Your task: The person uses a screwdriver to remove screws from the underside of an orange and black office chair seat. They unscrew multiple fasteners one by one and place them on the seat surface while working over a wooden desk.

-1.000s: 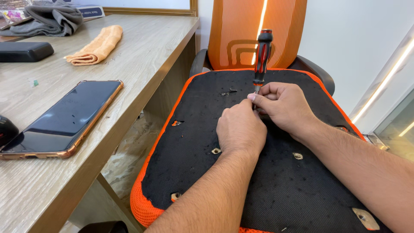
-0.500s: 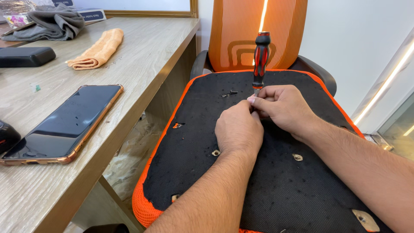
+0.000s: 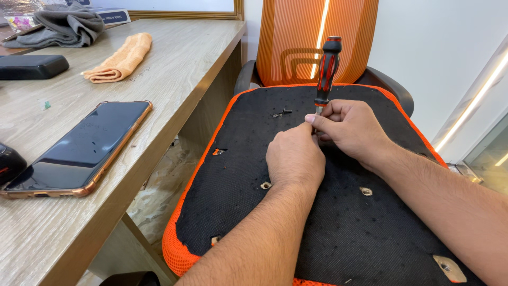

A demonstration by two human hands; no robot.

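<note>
Gripping upright screwdriver (image 3: pixel 326 71), both hands on seat (image 3: pixel 238 212)

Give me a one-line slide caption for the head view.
Both hands, left hand and right hand, steady an upright screwdriver on a black chair seat.

phone (image 3: pixel 79 148) lies at nine o'clock on the desk (image 3: pixel 174 69); orange towel (image 3: pixel 119 59) and grey cloth (image 3: pixel 66 25) toward ten and eleven.

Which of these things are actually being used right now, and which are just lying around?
In use:
left hand
right hand
screwdriver, upright
chair underside, black fabric

Lying about on the desk:
phone
orange cloth
grey cloth
black case
</note>
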